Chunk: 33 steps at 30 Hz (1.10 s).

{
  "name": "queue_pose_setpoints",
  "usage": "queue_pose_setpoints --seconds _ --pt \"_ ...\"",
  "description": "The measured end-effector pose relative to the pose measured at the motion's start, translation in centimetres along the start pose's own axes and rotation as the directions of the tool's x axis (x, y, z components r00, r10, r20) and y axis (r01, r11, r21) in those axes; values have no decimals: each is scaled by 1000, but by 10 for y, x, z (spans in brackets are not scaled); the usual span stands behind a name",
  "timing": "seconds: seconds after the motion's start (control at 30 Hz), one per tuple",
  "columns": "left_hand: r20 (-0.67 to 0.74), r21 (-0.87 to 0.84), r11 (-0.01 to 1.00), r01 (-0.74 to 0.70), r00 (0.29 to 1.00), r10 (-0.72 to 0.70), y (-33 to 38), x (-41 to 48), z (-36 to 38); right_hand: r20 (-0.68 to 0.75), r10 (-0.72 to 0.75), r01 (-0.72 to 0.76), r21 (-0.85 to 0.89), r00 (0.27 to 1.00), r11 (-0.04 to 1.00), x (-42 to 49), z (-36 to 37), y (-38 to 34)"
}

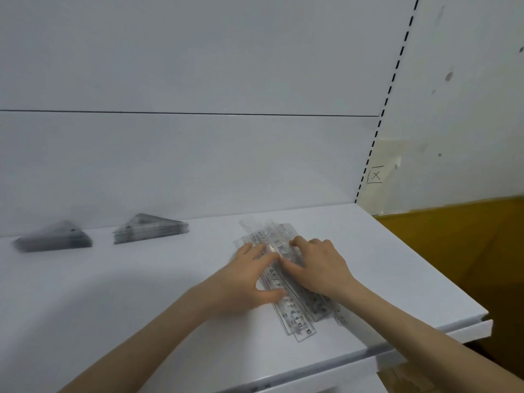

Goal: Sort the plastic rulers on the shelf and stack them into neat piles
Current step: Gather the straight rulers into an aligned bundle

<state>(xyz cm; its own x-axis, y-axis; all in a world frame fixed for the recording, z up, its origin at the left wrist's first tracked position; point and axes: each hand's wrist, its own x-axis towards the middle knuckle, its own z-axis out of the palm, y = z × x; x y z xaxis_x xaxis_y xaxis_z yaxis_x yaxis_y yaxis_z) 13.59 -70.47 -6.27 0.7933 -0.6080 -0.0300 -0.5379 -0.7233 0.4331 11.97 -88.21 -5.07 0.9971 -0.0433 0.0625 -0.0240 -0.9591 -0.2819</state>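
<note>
Left hand (246,276), right hand (317,268) atop ruler pile (295,310), long axis front-to-back, far ends leftward.

Two stacks of triangle rulers (102,232) stand far left by the back panel (184,165); bare shelf (113,293) lies between them and the hands.
</note>
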Motion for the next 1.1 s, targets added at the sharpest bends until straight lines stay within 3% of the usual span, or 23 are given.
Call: queue_pose_setpoints --seconds 0.37,0.7,0.9,1.0,1.1 --pt "-51 -8 1000 -16 999 16 -12 -23 -8 14 -14 14 -43 1000 999 -5 -3 -20" --pt "-126 -46 996 -72 990 66 -12 -22 -7 13 -48 43 266 999 963 1 -10 12" --pt "-166 -22 999 -49 985 45 -6 -16 -14 136 0 -75 547 991 834 17 -20 29" --pt "-320 -134 990 -36 947 -9 -5 -10 -19 261 -19 -169 678 965 715 23 -28 35" --pt "-430 -317 948 -30 896 -115 3 -5 -22 247 -86 -141 768 965 625 24 -38 35"
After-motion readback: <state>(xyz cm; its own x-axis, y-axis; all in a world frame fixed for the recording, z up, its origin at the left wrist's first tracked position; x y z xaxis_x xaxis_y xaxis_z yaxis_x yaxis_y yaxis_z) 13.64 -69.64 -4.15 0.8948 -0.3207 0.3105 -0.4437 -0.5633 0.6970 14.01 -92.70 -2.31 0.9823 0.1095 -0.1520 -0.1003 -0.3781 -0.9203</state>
